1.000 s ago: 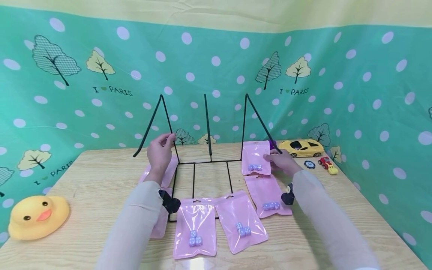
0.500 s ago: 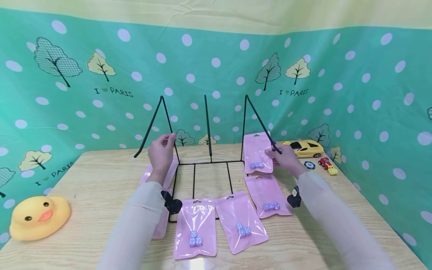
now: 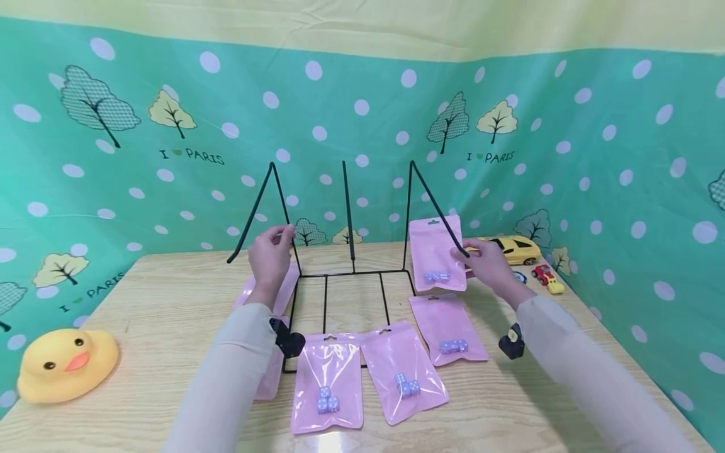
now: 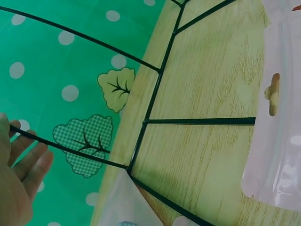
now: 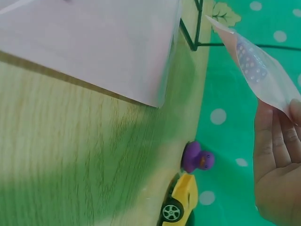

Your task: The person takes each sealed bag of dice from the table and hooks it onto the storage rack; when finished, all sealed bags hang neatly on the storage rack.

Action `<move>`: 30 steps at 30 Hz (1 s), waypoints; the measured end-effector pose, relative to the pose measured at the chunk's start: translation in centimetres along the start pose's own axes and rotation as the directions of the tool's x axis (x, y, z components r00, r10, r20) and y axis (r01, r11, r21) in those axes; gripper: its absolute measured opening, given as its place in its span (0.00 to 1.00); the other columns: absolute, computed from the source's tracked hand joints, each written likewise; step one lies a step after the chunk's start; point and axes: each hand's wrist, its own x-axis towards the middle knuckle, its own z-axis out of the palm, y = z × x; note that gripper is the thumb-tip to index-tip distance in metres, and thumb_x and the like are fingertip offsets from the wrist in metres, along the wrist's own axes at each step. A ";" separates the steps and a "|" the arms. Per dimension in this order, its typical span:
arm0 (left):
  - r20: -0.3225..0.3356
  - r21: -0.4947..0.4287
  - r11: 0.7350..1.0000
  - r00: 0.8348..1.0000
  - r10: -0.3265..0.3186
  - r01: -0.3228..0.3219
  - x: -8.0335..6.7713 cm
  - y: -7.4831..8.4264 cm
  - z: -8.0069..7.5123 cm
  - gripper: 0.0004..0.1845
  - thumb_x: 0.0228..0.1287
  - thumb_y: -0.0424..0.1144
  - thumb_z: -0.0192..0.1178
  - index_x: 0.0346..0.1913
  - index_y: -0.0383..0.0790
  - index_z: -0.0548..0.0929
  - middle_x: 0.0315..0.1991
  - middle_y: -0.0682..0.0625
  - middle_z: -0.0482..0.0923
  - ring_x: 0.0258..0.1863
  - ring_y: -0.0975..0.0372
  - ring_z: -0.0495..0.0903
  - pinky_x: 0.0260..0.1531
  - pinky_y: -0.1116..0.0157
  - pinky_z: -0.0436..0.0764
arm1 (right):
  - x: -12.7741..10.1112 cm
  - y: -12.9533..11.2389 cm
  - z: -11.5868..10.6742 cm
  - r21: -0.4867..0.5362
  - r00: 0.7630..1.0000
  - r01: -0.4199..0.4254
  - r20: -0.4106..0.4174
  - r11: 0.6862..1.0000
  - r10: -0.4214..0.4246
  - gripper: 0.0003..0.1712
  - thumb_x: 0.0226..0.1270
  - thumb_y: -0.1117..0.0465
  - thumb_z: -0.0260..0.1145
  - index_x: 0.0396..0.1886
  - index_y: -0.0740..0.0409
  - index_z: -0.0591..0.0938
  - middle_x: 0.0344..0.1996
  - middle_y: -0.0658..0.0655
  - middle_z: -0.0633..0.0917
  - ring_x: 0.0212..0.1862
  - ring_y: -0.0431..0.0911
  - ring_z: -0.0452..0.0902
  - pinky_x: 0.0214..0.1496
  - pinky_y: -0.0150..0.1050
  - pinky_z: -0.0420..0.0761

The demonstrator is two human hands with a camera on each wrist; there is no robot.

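1. A slanted bar of the black wire rack (image 3: 340,251) is pinched by the left hand (image 3: 269,259), at about 10 o'clock from the table's (image 3: 170,314) middle.
2. A pink pouch (image 3: 436,255) with small dice inside is held upright by the right hand (image 3: 489,264), fingers curled on its edge, at about 2 o'clock, just beside the rack's right slanted bar.
3. Four more pink pouches (image 3: 399,368) are laid flat at 6 o'clock of the rack.
4. A yellow toy car (image 3: 512,248) is seen behind the right hand.
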 end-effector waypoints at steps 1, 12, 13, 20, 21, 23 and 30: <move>0.000 0.003 1.000 1.000 -0.001 0.001 0.0 0.0 0.0 0.22 0.79 0.50 0.54 0.59 0.37 0.84 0.50 0.39 0.86 0.47 0.48 0.86 0.43 0.56 0.84 | -0.2 0.0 -0.1 0.001 1.000 0.006 0.004 1.000 -0.006 0.19 0.78 0.53 0.62 0.54 0.66 0.79 0.35 0.61 0.89 0.44 0.52 0.87 0.40 0.39 0.88; -0.005 0.024 1.000 1.000 -0.004 0.004 0.0 0.3 0.1 0.22 0.80 0.51 0.53 0.59 0.37 0.84 0.50 0.39 0.86 0.49 0.49 0.86 0.52 0.51 0.82 | -3.2 -0.8 -1.0 0.023 0.996 0.057 0.061 0.998 -0.058 0.32 0.78 0.48 0.61 0.69 0.67 0.73 0.47 0.68 0.87 0.43 0.50 0.86 0.44 0.41 0.87; -0.006 0.025 1.000 1.000 -0.005 0.005 0.0 0.2 0.1 0.22 0.80 0.51 0.53 0.59 0.37 0.84 0.50 0.39 0.86 0.49 0.49 0.86 0.52 0.51 0.82 | -3.5 -0.9 -1.1 0.027 0.996 0.066 0.063 0.997 -0.068 0.31 0.78 0.47 0.61 0.67 0.67 0.75 0.46 0.67 0.87 0.42 0.50 0.86 0.44 0.41 0.87; -0.004 0.022 0.999 1.000 -0.024 0.024 -0.1 0.2 0.2 0.22 0.79 0.51 0.53 0.59 0.38 0.84 0.49 0.39 0.87 0.45 0.47 0.86 0.39 0.60 0.82 | -6.1 -1.1 -1.5 0.051 0.989 0.132 0.063 0.990 -0.135 0.27 0.78 0.47 0.61 0.61 0.65 0.79 0.48 0.64 0.86 0.44 0.46 0.82 0.44 0.41 0.87; -0.005 0.016 0.999 1.000 -0.027 0.027 0.0 0.2 0.2 0.22 0.79 0.51 0.53 0.59 0.38 0.84 0.48 0.39 0.87 0.44 0.46 0.86 0.37 0.62 0.81 | -6.5 -1.2 -1.5 0.056 0.988 0.138 0.061 0.989 -0.142 0.27 0.78 0.48 0.61 0.61 0.66 0.79 0.48 0.63 0.85 0.43 0.46 0.82 0.44 0.40 0.86; -0.004 0.010 0.999 0.999 -0.033 0.033 -0.1 0.2 0.1 0.22 0.79 0.51 0.53 0.59 0.38 0.84 0.48 0.39 0.87 0.42 0.45 0.86 0.35 0.65 0.79 | -7.2 -1.3 -1.7 0.059 0.987 0.147 0.049 0.987 -0.150 0.26 0.78 0.48 0.62 0.61 0.66 0.80 0.49 0.63 0.85 0.43 0.45 0.82 0.44 0.38 0.86; 0.006 0.007 0.999 0.999 -0.043 0.043 -0.1 0.3 0.2 0.23 0.79 0.52 0.53 0.61 0.39 0.83 0.50 0.39 0.86 0.44 0.48 0.86 0.39 0.61 0.82 | -9.6 -1.7 -2.1 0.091 0.980 0.193 0.028 0.977 -0.197 0.24 0.77 0.51 0.63 0.60 0.66 0.82 0.51 0.62 0.86 0.41 0.42 0.84 0.43 0.37 0.86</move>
